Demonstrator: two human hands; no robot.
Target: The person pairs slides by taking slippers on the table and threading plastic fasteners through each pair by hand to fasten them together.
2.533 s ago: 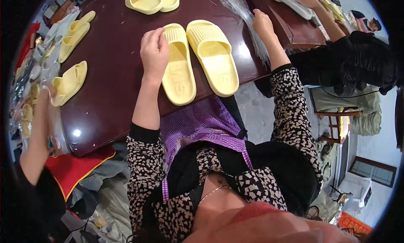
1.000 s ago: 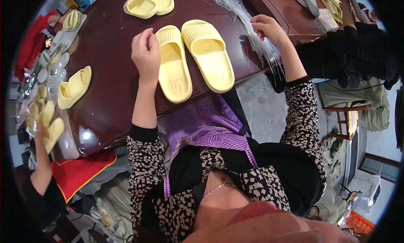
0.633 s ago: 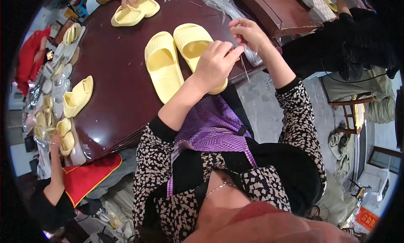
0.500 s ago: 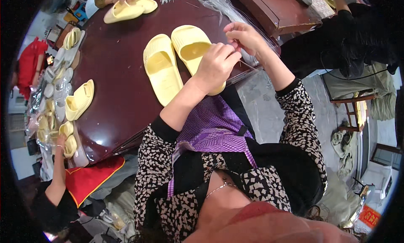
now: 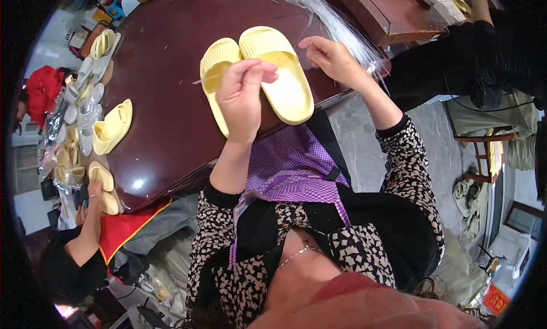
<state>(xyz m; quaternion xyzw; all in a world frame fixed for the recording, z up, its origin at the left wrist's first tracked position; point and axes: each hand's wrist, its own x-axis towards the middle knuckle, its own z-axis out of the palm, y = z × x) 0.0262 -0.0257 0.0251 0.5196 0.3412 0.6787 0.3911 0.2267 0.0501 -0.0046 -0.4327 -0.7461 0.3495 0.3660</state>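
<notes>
The left hand [image 5: 245, 95] is narrow, thumb drawn against the fingers, holding a thin pale strip [image 5: 208, 78] that projects to its left. The right hand [image 5: 335, 61] is part-wide, index finger extended and apart from the thumb; no object is visible in it.

The left yellow slipper [image 5: 219, 51] and right yellow slipper [image 5: 293, 95] lie side by side on the dark red table [image 5: 159, 101], soles down, toes to the far side. The left hand covers part of the left slipper; contact between them cannot be confirmed.

Possible faults and causes:

- Loss of the strip. Cause: it is slender, and a slack pinch could release it. Against the pale foam it would be difficult to locate.
- Displacement of the slippers. Cause: neither hand visibly braces them. A knock from the left wrist could turn the left slipper or separate the pair.
- Fall from the table. Cause: the right slipper's heel lies at the near edge; overhang cannot be judged. A pull toward the near side could tip it off.
- Snagging. Cause: the bundle of clear strands [image 5: 347, 29] lies loose just beyond the right hand, with ends trailing toward the near edge. A sweeping finger could scatter them.
</notes>
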